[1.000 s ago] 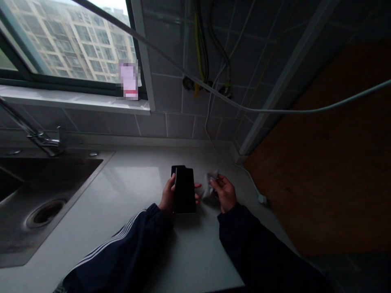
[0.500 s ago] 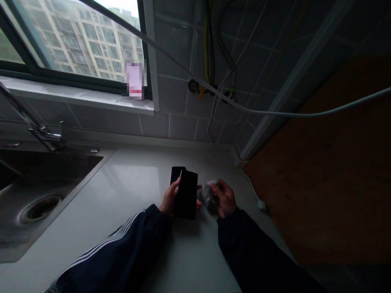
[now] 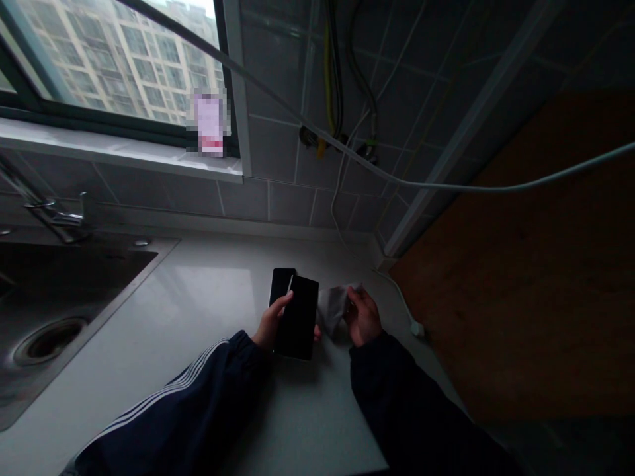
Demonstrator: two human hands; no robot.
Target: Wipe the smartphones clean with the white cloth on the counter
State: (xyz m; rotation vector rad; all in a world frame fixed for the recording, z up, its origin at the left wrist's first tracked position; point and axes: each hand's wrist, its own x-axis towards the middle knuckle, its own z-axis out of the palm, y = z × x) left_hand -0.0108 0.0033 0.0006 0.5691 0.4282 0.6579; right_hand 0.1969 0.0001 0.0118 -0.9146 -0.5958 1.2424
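Note:
My left hand [image 3: 272,320] is wrapped round a black smartphone [image 3: 299,318], with the thumb on its near-left edge and fingertips showing at its right side. The dark screen faces up toward me. Behind it and to its left lies a second black phone-like slab [image 3: 281,283], partly hidden; whether my hand also touches it I cannot tell. My right hand [image 3: 364,318] pinches a grey cloth [image 3: 333,307] between thumb and fingers. The cloth hangs crumpled just right of the smartphone, close to its edge.
A steel sink [image 3: 143,264] with a faucet [image 3: 64,217] is at the left. Below the window stands a white countertop [image 3: 208,297]. A white cable [image 3: 446,188] crosses in front, and a plug [image 3: 417,328] lies near the brown wooden panel [image 3: 536,297] at the right.
The grey cloth is more spread out, and my right fingers have shifted along its upper edge. My left hand keeps its hold on the smartphone. The whole view has shifted slightly.

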